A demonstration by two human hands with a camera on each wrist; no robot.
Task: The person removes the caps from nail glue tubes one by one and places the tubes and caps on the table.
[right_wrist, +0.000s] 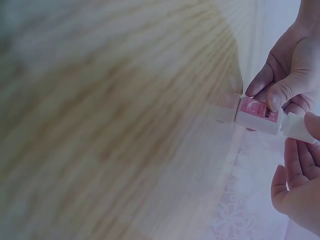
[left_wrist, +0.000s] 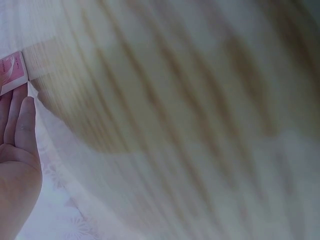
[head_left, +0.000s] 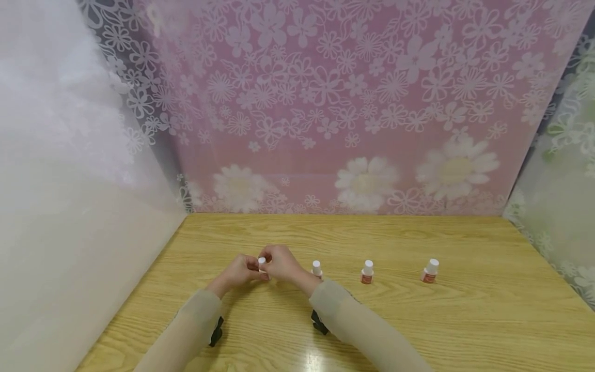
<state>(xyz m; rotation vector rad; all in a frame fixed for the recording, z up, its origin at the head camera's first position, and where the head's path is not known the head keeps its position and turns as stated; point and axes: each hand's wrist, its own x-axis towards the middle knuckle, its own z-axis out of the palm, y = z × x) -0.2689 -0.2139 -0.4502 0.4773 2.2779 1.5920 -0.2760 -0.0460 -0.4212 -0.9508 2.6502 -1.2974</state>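
Observation:
A small white bottle (right_wrist: 257, 116) with a pink label stands on the table between my two hands. In the right wrist view, my left hand (head_left: 240, 270) holds the bottle's body with thumb and fingers. My right hand (head_left: 281, 262) pinches the white cap (right_wrist: 298, 127) from the other side. Whether the cap is loose on the neck cannot be made out. At the edge of the left wrist view, part of the pink label (left_wrist: 14, 72) shows above the fingers of my left hand (left_wrist: 19, 145).
Three similar capped bottles stand in a row to the right: one (head_left: 317, 268) partly behind my right wrist, another (head_left: 367, 273) farther along, and a third (head_left: 429, 272) farthest right. A flowered pink sheet (head_left: 325, 103) rises behind the wooden table (head_left: 465, 320).

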